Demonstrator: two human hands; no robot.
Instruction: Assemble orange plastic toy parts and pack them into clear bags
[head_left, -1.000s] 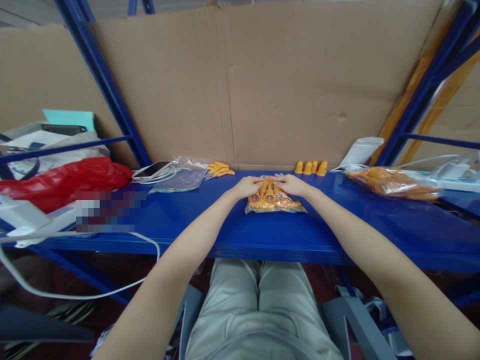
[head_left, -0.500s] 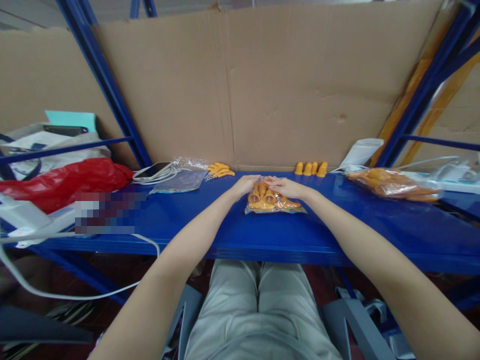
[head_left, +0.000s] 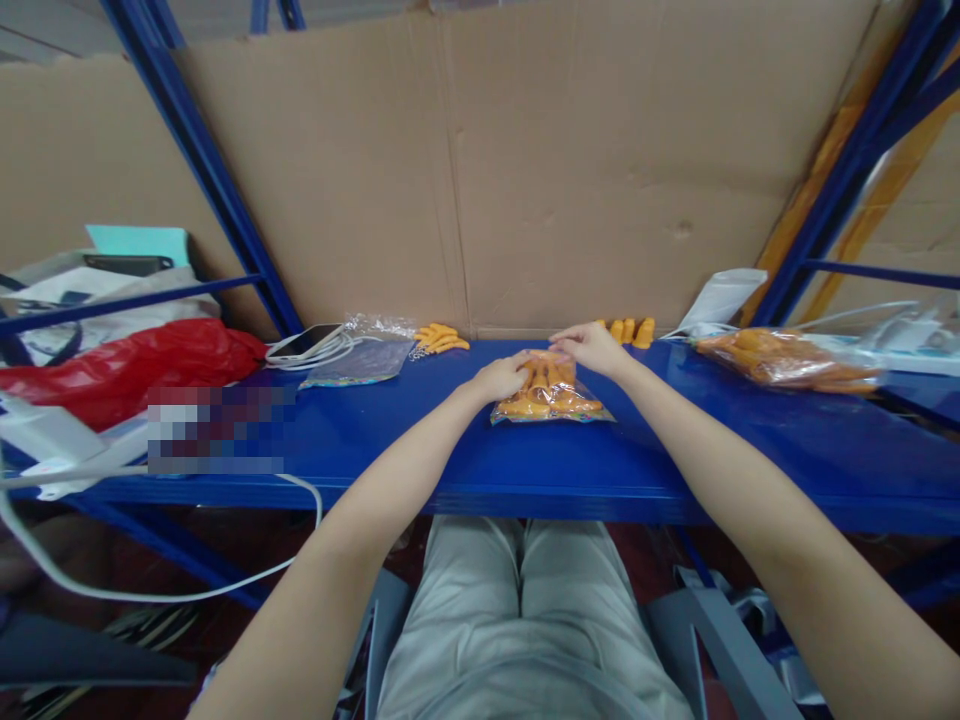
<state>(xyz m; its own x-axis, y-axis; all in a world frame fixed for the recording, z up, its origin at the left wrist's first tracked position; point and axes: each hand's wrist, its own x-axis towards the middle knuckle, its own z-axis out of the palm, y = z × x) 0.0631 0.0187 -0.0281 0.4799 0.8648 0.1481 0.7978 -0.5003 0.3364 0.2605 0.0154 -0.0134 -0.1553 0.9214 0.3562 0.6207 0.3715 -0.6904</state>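
A clear plastic bag [head_left: 555,400] filled with orange cone-like pieces rests on the blue shelf, its lower edge toward me. My left hand [head_left: 502,379] is closed on the bag's upper left side, thumb over the plastic. At the bag's top right corner, my right hand [head_left: 594,349] has its fingers drawn together in a pinch at the upper edge. The exact hold of those fingertips is too small to see clearly. Behind the right hand stand several orange cups [head_left: 643,333], partly covered by it.
Orange curved pieces with small chains [head_left: 441,340] lie near the cardboard wall [head_left: 540,180]. Left of them are a flat plastic bag [head_left: 356,362], a phone [head_left: 304,345] with white cable and a red bag [head_left: 142,360]. A filled bag of orange pieces [head_left: 780,360] lies right.
My right hand has moved right and slightly up, from lying over the bag's top to its upper right corner. My left hand has shifted slightly right and down on the bag.
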